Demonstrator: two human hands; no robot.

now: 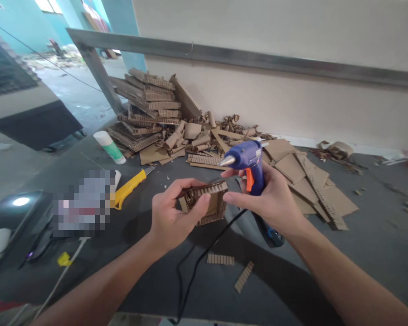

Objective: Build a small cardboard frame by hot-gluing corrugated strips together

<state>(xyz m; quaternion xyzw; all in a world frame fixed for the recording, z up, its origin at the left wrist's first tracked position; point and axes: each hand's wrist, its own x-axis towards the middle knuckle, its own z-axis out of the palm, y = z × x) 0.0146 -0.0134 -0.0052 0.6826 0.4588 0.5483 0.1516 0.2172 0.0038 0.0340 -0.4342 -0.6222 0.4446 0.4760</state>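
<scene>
A small open box frame of corrugated cardboard (221, 210) is pinched between the thumb and fingers of my left hand (177, 215). In my right hand (275, 194) is a blue hot glue gun (246, 156) with an orange trigger, its metal nozzle pointing left above the frame's top edge. My right thumb reaches to the frame's right corner; whether it touches cannot be told. A black cord runs from the glue gun down to the table's front edge. Two short corrugated strips, one (221, 259) level and one (244, 277) slanted, lie on the table below my hands.
Stacked corrugated panels (149, 104) and cardboard scraps (197, 136) lie at the back. Flat cardboard pieces (309, 181) spread at right. On the left are a yellow utility knife (131, 186), a white-green glue stick (109, 147) and a blurred-out object (85, 203). A metal rail (224, 56) crosses behind.
</scene>
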